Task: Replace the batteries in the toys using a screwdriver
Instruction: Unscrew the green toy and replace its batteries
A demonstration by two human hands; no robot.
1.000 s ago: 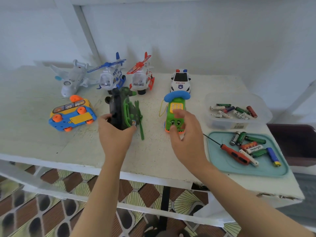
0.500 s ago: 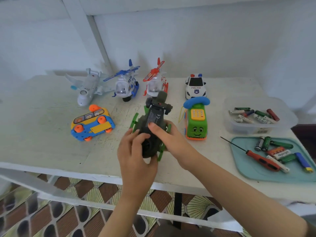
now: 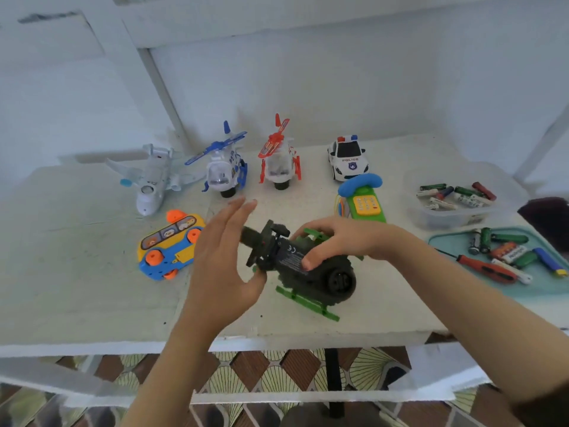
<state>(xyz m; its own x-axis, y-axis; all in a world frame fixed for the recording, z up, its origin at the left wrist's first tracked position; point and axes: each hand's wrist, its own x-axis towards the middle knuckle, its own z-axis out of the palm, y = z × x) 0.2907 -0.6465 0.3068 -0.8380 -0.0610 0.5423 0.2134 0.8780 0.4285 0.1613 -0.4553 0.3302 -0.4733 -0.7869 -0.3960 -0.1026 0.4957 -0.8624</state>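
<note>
Right hand (image 3: 341, 241) grips the green helicopter (image 3: 320, 272), thumb on its belly label. Left hand (image 3: 221, 263), fingers straight, holds nothing beside the tail. It's underside-up at the table's (image 3: 77, 272) front. Likely exposing the battery cover; next, fetch the screwdriver (image 3: 486, 268).

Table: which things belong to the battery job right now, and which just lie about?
In use: green helicopter, held by right hand; screwdriver and batteries on the tray; tub of batteries.
Lying about: white plane, blue helicopter, red helicopter, police car, toy phone, bus.
</note>
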